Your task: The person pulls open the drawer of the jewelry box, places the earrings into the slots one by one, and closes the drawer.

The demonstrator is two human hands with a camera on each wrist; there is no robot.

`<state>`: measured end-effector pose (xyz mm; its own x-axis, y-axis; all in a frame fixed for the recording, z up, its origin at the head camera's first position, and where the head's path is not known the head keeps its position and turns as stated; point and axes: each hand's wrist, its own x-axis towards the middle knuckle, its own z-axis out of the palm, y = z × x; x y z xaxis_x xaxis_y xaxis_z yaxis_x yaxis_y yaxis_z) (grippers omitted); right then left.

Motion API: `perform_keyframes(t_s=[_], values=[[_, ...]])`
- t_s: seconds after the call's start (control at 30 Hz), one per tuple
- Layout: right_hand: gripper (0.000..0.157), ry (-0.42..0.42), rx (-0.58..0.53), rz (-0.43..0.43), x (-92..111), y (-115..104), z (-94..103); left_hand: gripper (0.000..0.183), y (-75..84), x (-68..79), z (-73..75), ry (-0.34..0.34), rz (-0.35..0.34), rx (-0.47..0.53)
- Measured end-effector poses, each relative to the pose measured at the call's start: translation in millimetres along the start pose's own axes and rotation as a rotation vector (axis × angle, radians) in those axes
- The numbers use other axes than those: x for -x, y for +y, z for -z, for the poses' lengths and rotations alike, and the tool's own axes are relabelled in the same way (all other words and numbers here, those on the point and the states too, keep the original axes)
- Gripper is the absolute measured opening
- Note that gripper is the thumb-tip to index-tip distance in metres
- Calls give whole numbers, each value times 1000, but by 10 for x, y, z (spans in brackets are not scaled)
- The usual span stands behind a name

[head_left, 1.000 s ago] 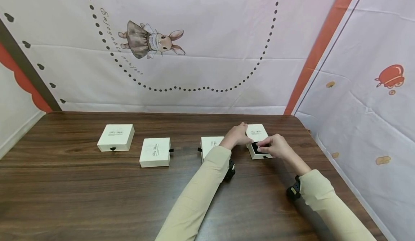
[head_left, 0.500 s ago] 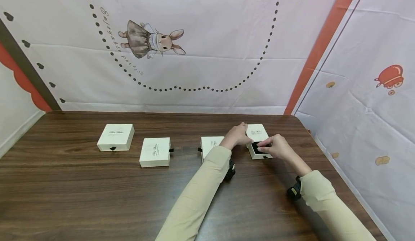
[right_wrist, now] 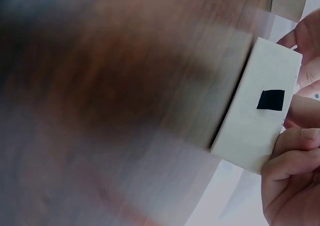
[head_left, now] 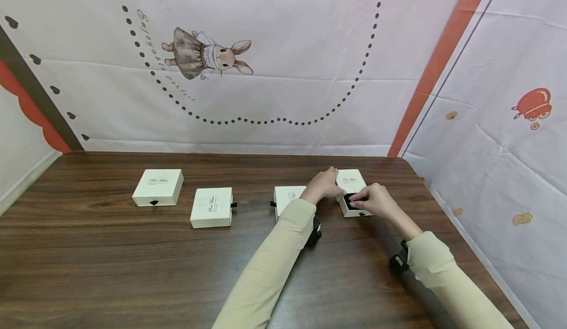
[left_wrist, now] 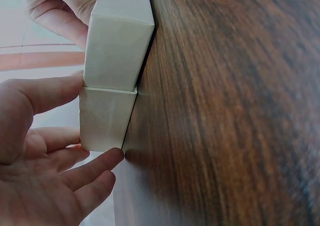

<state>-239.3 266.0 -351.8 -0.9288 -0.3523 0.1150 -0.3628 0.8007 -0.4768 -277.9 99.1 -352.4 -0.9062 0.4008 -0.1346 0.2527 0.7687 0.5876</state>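
Observation:
A white gift box (head_left: 350,178) lies at the table's right, its drawer (head_left: 354,213) pulled partway out toward me. My left hand (head_left: 325,186) holds the box's sleeve (left_wrist: 107,118) from the left and back, thumb on its upper edge and fingers round the far end. Over the black insert (head_left: 347,199) in the drawer, my right hand (head_left: 379,201) brings thumb and forefinger together on a small pale thing, too small to name. The right wrist view shows curled fingers (right_wrist: 292,161) at the drawer's edge, beside its front with a black pull tab (right_wrist: 271,100).
Another white box (head_left: 288,196) sits partly behind my left forearm. Two more shut boxes stand left on the wooden table (head_left: 133,270): one near the middle (head_left: 212,208) and one farther left (head_left: 158,187). A printed cloth (head_left: 283,73) hangs along the back and right.
My right fingertips shift slightly over the drawer's insert, and the right wrist edges a little left. The left hand and all the boxes stay where they were.

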Motion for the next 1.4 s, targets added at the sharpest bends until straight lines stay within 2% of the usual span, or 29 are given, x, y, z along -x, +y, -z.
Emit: perform_keyframes(t_s=[0.13,0.3,0.5,0.77,0.97,1.4], values=[[18,-33,-48,-73,35,13,48,72,-5,-12,-8,-8,-3,-5],[28,-46,-212,-217,118,97,166,71,-13,-20,-3,-11,-17,-13],[29,-33,-278,-281,225,234,282,71,-19,-8,12,-21,-28,-3],[38,-86,-339,-369,359,299,333,70,-23,1,20,-20,-28,-4],[42,-126,-347,-381,382,299,316,71,-18,-3,18,-26,-40,3],[34,-97,-326,-379,308,328,252,71,-22,4,24,-44,-35,10]])
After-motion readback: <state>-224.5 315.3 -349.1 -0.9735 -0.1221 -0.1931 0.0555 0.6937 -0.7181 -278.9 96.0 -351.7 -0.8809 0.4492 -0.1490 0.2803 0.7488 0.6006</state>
